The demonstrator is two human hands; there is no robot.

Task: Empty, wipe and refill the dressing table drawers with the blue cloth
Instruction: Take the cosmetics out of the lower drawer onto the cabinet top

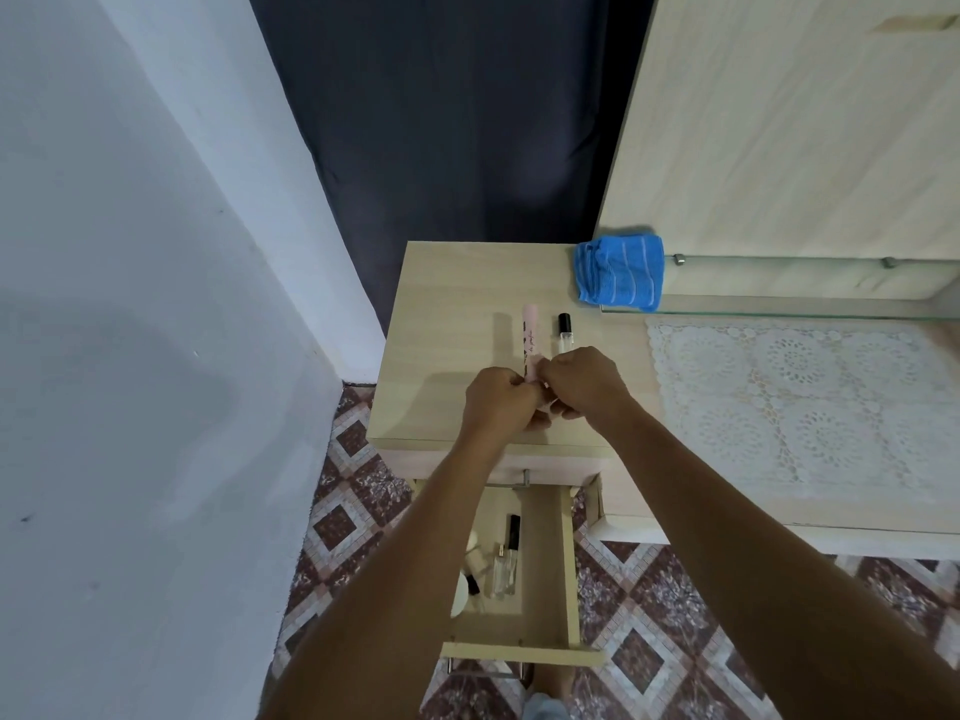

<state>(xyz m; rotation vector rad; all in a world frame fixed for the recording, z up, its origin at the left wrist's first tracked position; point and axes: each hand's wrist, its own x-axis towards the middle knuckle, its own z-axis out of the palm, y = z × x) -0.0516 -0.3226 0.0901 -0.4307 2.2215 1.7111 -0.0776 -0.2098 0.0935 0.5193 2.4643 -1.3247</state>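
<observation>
Emptying is barely begun: my left hand (496, 394) and right hand (584, 379) both pinch the slim pink plastic tube (530, 332) beside a clear black-capped vial (563, 332). Glass bottles (506, 558) wait in the open wooden drawer (543, 574) below my wrists (nothing wiped yet), and the folded blue striped cloth (621, 272) lies untouched beyond my right hand.

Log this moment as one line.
left hand, right hand: grip pink tube above tabletop; drawer: open, bottles inside; blue cloth: untouched

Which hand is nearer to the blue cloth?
Right. The right hand is in front of the blue cloth, slightly left of it; the left hand is farther left, beyond the pink tube.
</observation>
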